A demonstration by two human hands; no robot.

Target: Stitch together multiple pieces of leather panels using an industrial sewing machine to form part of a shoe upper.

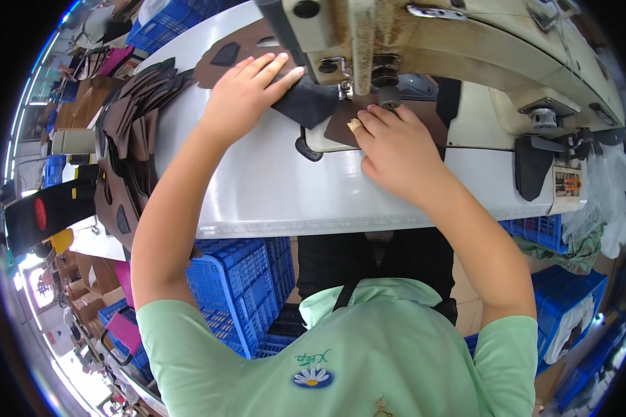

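Under the needle area of the sewing machine (466, 35) lie joined brown and black leather-like pieces. My left hand (247, 94) lies with fingers stretched on the left part, between a brown piece (247, 42) and a black piece (306, 103). Close to the presser foot (345, 89), my right hand (400, 149) presses its fingertips on a brown piece (341, 128); a beige wrap circles one finger. Its fingers are extended, not wrapped round anything. Machine parts above hide some of the material.
A stack of brown and black cut pieces (129, 132) hangs at the left table edge. A black piece (531, 170) lies at the right end of the white table (271, 201). Blue crates (240, 292) stand below, and a plastic bag (608, 201) hangs at right.
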